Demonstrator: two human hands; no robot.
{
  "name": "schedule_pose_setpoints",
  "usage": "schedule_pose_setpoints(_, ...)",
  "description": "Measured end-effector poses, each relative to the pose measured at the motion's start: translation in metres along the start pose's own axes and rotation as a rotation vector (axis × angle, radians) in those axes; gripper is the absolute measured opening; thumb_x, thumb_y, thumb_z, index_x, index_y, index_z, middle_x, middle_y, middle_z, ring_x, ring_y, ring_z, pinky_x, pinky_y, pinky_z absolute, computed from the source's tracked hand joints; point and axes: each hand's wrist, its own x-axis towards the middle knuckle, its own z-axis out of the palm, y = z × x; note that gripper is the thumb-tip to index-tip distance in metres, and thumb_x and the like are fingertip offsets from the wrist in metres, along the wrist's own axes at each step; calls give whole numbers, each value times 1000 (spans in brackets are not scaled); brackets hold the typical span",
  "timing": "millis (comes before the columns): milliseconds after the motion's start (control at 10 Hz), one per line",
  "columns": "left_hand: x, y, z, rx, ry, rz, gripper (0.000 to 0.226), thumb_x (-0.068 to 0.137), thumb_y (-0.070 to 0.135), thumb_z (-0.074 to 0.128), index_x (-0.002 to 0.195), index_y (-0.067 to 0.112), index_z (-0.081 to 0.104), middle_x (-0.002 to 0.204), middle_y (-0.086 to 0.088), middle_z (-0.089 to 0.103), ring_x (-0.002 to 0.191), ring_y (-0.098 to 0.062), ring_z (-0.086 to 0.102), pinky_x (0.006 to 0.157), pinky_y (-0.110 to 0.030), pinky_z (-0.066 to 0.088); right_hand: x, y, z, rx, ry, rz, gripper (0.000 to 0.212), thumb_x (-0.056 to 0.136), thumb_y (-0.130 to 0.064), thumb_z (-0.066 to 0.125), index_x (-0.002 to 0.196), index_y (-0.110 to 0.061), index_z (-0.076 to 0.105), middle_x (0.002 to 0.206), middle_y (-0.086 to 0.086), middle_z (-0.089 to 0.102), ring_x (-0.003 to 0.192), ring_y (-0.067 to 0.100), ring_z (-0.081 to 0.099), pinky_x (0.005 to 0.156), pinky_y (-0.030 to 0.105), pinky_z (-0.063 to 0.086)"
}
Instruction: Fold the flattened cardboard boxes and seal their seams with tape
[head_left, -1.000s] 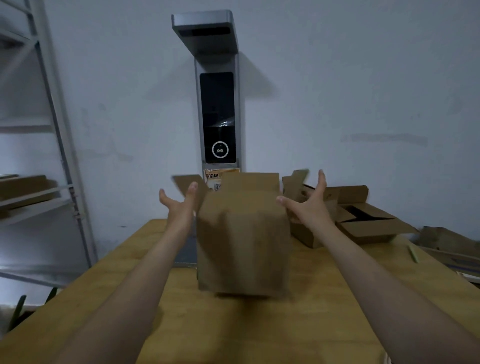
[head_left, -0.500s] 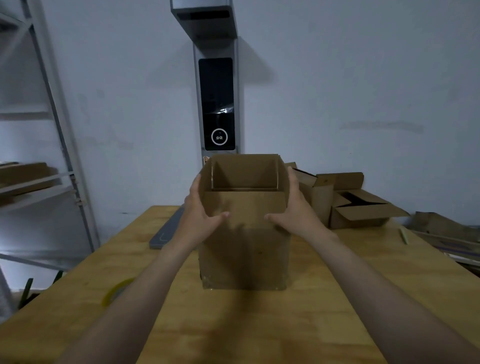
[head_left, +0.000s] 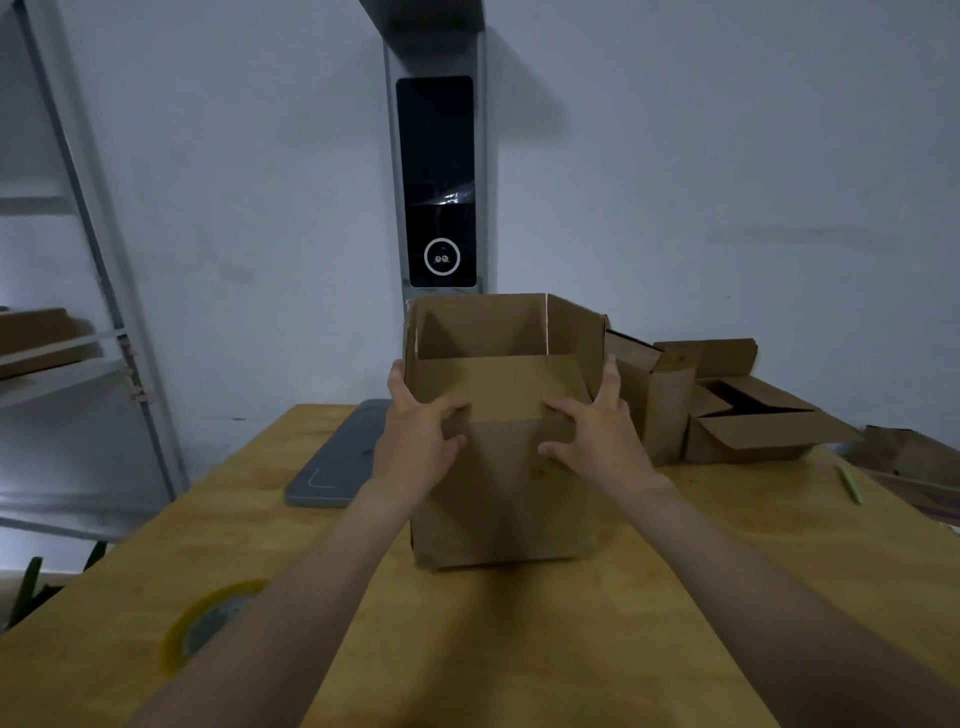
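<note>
Nearest, well short of the box and off to its left: tape roll (head_left: 208, 623), flat on the table (head_left: 519, 649), untouched. Beyond that, at mid-table, the cardboard box (head_left: 504, 493) itself, upright and squared up, open end on top.

Left hand (head_left: 415, 441) at the box's upper left corner, fingers spread apart and clamped round that corner, some along the left wall, thumb and one finger on the front. Right hand (head_left: 597, 436) mirrored at the upper right corner, fingers likewise spread and clamped, one reaching up the right wall. Between the two, the near flap (head_left: 498, 384), tipped inward and down over the opening; far and right flaps upright.

Probably the flap-folding step: one flap in, the others yet to come, no tape visible on that end. Next move calls for bringing the remaining flaps down until the edges meet, pinning the seam with one hand, and freeing the other for the tape roll. Awkward point: letting go may let the flaps spring up.

Just behind the box to its left, a flat grey pad (head_left: 337, 467). Close on its right, touching or nearly so, other folded boxes (head_left: 753, 421) with loose flaps, crowding that wall. Further right of the box, a green pen (head_left: 849, 483) and flattened cardboard (head_left: 909, 457) at the table's end. Straight behind the box, against the wall, a tall grey device (head_left: 439, 182) with a dark screen. Far left of the box, a metal shelf rack (head_left: 104, 312) holding more cardboard.
</note>
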Motion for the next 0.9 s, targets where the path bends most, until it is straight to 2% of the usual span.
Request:
schedule_pose_setpoints(100, 41, -20, 18, 1, 1, -28, 45, 92, 24, 76, 133, 37, 64, 167, -3, -5, 133, -35, 53, 103, -37, 50, 38, 1, 22, 14, -10, -15, 66, 87, -41, 79, 147, -37, 52, 163, 0, -27, 147, 39, 24, 118, 45, 33)
schedule_pose_setpoints(300, 113, -70, 61, 81, 37, -23, 43, 98, 22, 69, 138, 36, 61, 162, -11, 8, 129, -41, 52, 107, -47, 50, 104, 11, 82, 31, -6, -92, 69, 91, -45, 73, 152, -34, 43, 163, 1, -29, 152, 42, 15, 120, 46, 29)
schedule_pose_setpoints(400, 144, -93, 80, 193, 31, -28, 47, 103, 17, 59, 145, 35, 54, 161, -18, 8, 127, -45, 49, 107, -51, 49, 135, 11, 102, 50, -77, -106, 74, 91, -46, 72, 155, -33, 37, 163, -2, -30, 152, 40, 18, 122, 46, 30)
schedule_pose_setpoints(500, 172, -104, 94, 259, -29, 0, 55, 104, 11, 52, 152, 37, 45, 161, -22, 5, 130, -48, 44, 108, -54, 47, 166, 13, 107, 67, -143, -97, 78, 91, -46, 73, 157, -32, 34, 163, -4, -29, 150, 38, 26, 119, 47, 35)
schedule_pose_setpoints(600, 186, -103, 100, 277, -103, -48, 58, 105, 18, 54, 156, 39, 37, 165, -22, -9, 140, -50, 34, 112, -54, 42, 185, 21, 105, 54, -217, -82, 83, 89, -47, 74, 158, -33, 30, 164, -6, -28, 148, 39, 29, 118, 48, 36)
schedule_pose_setpoints(700, 189, -98, 103, 343, -147, -66, 68, 103, 28, 59, 159, 42, 23, 166, -20, -22, 150, -50, 18, 115, -58, 36, 189, 32, 102, 25, -234, -66, 88, 87, -50, 75, 159, -35, 25, 164, -4, -29, 150, 44, 20, 120, 50, 33)
schedule_pose_setpoints(800, 178, -95, 100, 446, -190, -98, 75, 103, 35, 58, 161, 44, 12, 165, -23, -24, 152, -51, 10, 117, -62, 31, 172, 32, 91, -42, -273, -5, 87, 88, -50, 74, 159, -39, 24, 164, 1, -30, 149, 50, 15, 120, 53, 30)
schedule_pose_setpoints(900, 162, -84, 85, 408, -212, -130, 74, 101, 41, 60, 160, 45, 15, 166, -21, -22, 153, -52, 3, 117, -68, 26, 155, 25, 65, -62, -280, 61, 86, 88, -49, 75, 158, -40, 25, 165, 4, -29, 149, 51, 11, 119, 54, 29)
